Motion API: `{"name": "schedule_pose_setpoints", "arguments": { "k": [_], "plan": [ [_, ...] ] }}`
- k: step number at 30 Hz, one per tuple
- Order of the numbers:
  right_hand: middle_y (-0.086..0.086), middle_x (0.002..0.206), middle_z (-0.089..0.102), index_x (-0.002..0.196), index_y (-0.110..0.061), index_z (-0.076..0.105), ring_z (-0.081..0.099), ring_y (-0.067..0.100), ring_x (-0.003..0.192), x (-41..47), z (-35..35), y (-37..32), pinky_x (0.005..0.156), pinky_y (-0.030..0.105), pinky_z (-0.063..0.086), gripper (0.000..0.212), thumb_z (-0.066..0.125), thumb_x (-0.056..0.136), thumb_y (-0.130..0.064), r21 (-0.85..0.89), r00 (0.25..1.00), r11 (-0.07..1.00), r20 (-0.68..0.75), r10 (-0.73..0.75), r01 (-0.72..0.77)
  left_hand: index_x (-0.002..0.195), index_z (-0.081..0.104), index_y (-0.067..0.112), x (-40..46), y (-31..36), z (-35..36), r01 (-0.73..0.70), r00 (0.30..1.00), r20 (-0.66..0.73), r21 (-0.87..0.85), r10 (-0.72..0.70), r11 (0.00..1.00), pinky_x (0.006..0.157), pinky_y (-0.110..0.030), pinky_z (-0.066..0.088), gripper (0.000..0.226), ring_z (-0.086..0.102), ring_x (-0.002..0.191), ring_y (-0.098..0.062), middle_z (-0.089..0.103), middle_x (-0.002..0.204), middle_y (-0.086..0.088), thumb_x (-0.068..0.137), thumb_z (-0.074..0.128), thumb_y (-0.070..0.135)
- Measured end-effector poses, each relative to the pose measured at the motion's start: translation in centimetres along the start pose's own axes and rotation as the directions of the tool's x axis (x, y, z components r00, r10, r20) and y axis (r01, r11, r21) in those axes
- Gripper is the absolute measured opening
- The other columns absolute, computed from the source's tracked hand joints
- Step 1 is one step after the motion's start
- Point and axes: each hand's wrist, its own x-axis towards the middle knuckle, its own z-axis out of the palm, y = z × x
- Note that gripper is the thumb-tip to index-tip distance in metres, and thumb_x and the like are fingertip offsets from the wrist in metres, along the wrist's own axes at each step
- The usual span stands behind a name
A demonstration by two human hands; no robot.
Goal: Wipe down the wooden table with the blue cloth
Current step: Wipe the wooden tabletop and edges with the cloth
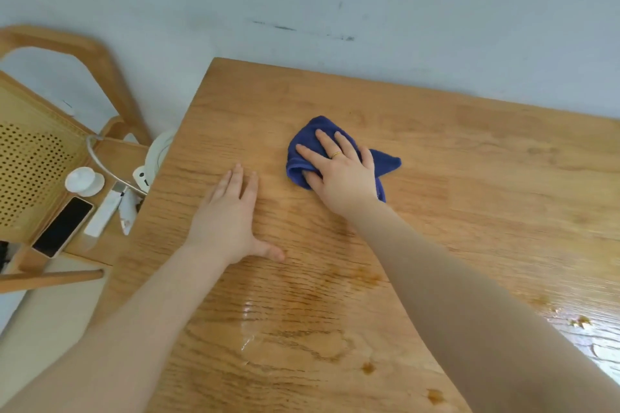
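The wooden table fills most of the view and runs up to a pale wall. A bunched blue cloth lies on its far middle part. My right hand lies flat on the cloth with straight spread fingers and presses it to the wood; a gold ring sits on one finger. My left hand rests palm down on the bare tabletop, left of the cloth and apart from it, fingers straight, thumb out. Wet streaks and brown spots show on the near part of the table.
Left of the table stands a wooden chair with a perforated back. On its seat lie a phone, a white round lid, a white remote-like bar and a white cable. A white round object sits at the table's left edge.
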Motion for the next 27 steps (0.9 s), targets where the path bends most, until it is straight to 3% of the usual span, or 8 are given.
{"name": "schedule_pose_setpoints", "arguments": {
  "k": [4, 8, 9, 11, 13, 17, 24, 27],
  "plan": [
    [-0.004, 0.158, 0.006, 0.143, -0.045, 0.020, 0.002, 0.024, 0.145, -2.8, 0.3, -1.1, 0.113, 0.048, 0.000, 0.047, 0.029, 0.097, -0.047, -0.064, 0.992, 0.992, 0.076, -0.101, 0.106, 0.148, -0.011, 0.017, -0.1, 0.5, -1.0, 0.015, 0.999, 0.042, 0.024, -0.016, 1.000, 0.119, -0.038, 0.006, 0.142, -0.007, 0.145, -0.024, -0.018, 0.155, -0.012, 0.047, 0.066, 0.078],
    [0.001, 0.144, 0.043, 0.127, -0.041, 0.052, 0.040, 0.030, 0.132, -6.9, 1.6, -2.4, 0.104, 0.053, 0.029, 0.045, 0.032, 0.088, -0.049, -0.037, 0.949, 0.948, 0.043, -0.313, 0.315, 0.149, -0.009, 0.017, -0.1, 0.4, -0.8, 0.003, 1.000, 0.018, 0.006, -0.003, 1.000, 0.118, -0.037, 0.007, 0.136, -0.006, 0.145, -0.023, -0.015, 0.156, -0.011, 0.053, 0.070, 0.072],
    [0.001, 0.144, 0.043, 0.127, -0.041, 0.052, 0.040, 0.029, 0.133, -6.4, 1.5, -1.9, 0.104, 0.052, 0.029, 0.045, 0.032, 0.087, -0.050, -0.036, 0.936, 0.936, 0.041, -0.348, 0.350, 0.149, -0.010, 0.018, -0.1, 0.2, -0.7, 0.004, 1.000, 0.016, -0.005, -0.004, 1.000, 0.118, -0.037, 0.007, 0.137, -0.007, 0.145, -0.022, -0.016, 0.156, -0.010, 0.052, 0.069, 0.073],
    [-0.004, 0.154, 0.024, 0.136, -0.045, 0.038, 0.019, 0.023, 0.142, -4.2, 1.1, -0.7, 0.111, 0.049, 0.014, 0.044, 0.035, 0.092, -0.049, -0.022, 0.942, 0.943, 0.058, -0.331, 0.333, 0.148, -0.013, 0.019, 0.0, 0.1, -0.6, 0.013, 1.000, 0.025, -0.006, -0.013, 1.000, 0.119, -0.036, 0.004, 0.140, -0.010, 0.145, -0.021, -0.020, 0.155, -0.009, 0.048, 0.067, 0.077],
    [-0.007, 0.157, 0.010, 0.141, -0.047, 0.026, 0.003, 0.019, 0.145, -1.8, 0.3, 0.1, 0.112, 0.045, 0.001, 0.046, 0.034, 0.095, -0.048, 0.017, 0.986, 0.987, 0.041, -0.160, 0.160, 0.147, -0.015, 0.019, 0.1, 0.1, -0.5, 0.019, 0.999, 0.028, 0.010, -0.019, 1.000, 0.119, -0.037, 0.004, 0.142, -0.011, 0.144, -0.021, -0.022, 0.154, -0.009, 0.046, 0.065, 0.079],
    [-0.004, 0.158, 0.007, 0.142, -0.045, 0.022, 0.001, 0.022, 0.145, 0.1, -0.1, -0.2, 0.113, 0.047, -0.002, 0.046, 0.029, 0.097, -0.047, -0.008, 0.997, 0.997, 0.018, -0.072, 0.072, 0.147, -0.016, 0.019, 0.1, 0.1, -0.4, 0.024, 0.999, 0.025, 0.012, -0.024, 1.000, 0.119, -0.038, 0.003, 0.143, -0.010, 0.145, -0.021, -0.022, 0.154, -0.009, 0.045, 0.065, 0.079],
    [-0.007, 0.157, 0.010, 0.141, -0.045, 0.025, 0.004, 0.021, 0.145, -4.2, 0.9, -1.3, 0.113, 0.048, 0.003, 0.048, 0.035, 0.095, -0.047, -0.030, 0.930, 0.931, 0.068, -0.362, 0.364, 0.148, -0.014, 0.019, 0.2, 0.1, -0.3, 0.025, 1.000, 0.006, -0.006, -0.025, 1.000, 0.119, -0.039, 0.005, 0.143, -0.009, 0.145, -0.020, -0.019, 0.156, -0.007, 0.044, 0.066, 0.079],
    [-0.008, 0.157, 0.009, 0.142, -0.046, 0.022, 0.004, 0.020, 0.144, -1.4, 0.4, -1.1, 0.113, 0.046, 0.003, 0.048, 0.034, 0.095, -0.046, -0.045, 0.982, 0.981, 0.045, -0.186, 0.188, 0.148, -0.013, 0.017, 0.1, 0.2, -0.1, 0.001, 1.000, 0.008, -0.030, -0.001, 1.000, 0.119, -0.038, 0.003, 0.143, -0.009, 0.145, -0.021, -0.018, 0.155, -0.009, 0.046, 0.067, 0.078]
  ]
}}
